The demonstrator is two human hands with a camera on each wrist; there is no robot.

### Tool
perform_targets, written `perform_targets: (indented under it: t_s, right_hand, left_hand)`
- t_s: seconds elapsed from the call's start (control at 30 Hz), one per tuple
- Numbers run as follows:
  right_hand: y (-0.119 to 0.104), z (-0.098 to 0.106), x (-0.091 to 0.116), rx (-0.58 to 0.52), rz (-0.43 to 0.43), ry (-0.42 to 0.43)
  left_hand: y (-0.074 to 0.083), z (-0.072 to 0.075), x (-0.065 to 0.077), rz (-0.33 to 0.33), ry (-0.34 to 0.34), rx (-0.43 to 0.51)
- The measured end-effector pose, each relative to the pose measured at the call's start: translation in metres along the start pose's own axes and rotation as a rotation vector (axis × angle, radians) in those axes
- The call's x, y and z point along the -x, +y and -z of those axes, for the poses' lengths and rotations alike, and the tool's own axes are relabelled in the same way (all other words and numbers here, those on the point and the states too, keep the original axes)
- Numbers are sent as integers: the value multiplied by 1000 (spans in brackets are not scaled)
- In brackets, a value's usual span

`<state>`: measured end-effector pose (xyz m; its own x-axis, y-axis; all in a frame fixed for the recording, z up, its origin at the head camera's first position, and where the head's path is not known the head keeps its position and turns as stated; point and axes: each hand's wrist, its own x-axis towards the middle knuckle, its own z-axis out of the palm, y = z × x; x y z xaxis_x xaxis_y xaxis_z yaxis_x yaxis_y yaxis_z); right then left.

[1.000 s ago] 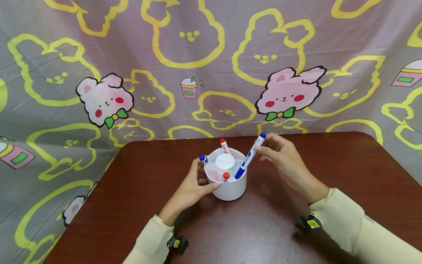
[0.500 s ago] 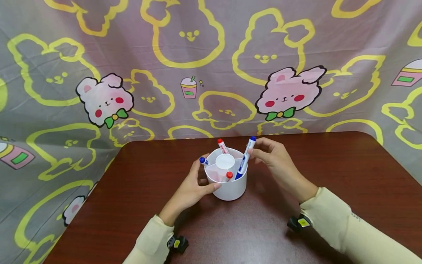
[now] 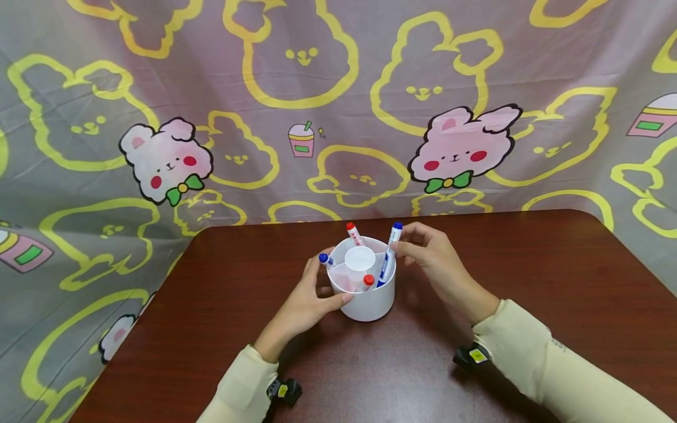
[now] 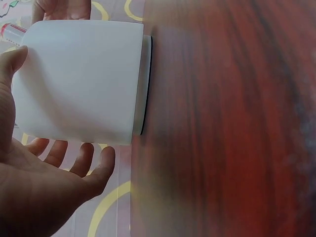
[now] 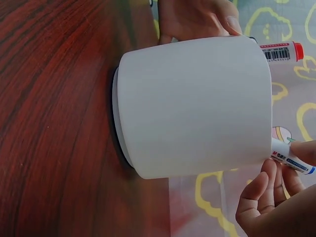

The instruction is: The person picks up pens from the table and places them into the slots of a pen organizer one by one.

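Note:
A round white pen holder (image 3: 367, 306) with divided compartments stands on the table. My left hand (image 3: 304, 302) holds its left side, thumb on the front wall and fingers around the back; the left wrist view shows this hand (image 4: 44, 182) along the white wall. My right hand (image 3: 436, 258) pinches a blue-capped whiteboard marker (image 3: 392, 247) between thumb and fingers. That marker's lower end is inside the right compartment, and it leans slightly right. Another blue-capped marker (image 3: 327, 259) leans out at the left, a red-capped marker (image 3: 354, 232) at the back, and a second red-capped one (image 3: 368, 282) at the front.
The dark brown wooden table (image 3: 381, 370) extends around the holder on all sides. A patterned curtain (image 3: 338, 117) hangs directly behind the table's far edge. Each wrist wears a black camera strap over a cream sleeve (image 3: 529, 346).
My right hand has moved left and slightly down, bringing the blue-capped marker deeper into the right compartment and more upright. The front red-capped marker has shifted slightly right. My left hand stays in place.

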<state>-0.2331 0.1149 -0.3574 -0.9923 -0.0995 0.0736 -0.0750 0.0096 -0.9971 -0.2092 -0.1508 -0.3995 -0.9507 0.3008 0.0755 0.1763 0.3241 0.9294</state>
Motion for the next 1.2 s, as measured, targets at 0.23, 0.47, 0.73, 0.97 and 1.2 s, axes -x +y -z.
perform_targets:
  t_s: [0.23,0.47,0.73,0.97,1.2]
  right_hand:
    - [1,-3,-1,42,-38,6]
    - [4,-4,-2,103,-52,-5]
    - [6,-6,-2,120,-52,-11]
    - [6,-6,-1,117,-58,-14]
    - [6,-4,0,113,-62,-28]
  left_hand:
    - [0,0,1,-2,3,26]
    - [1,0,1,-1,4,44]
    - [-1,0,0,10,10,42]
    - [-1,0,0,19,5,35]
    - [-1,0,0,38,9,16]
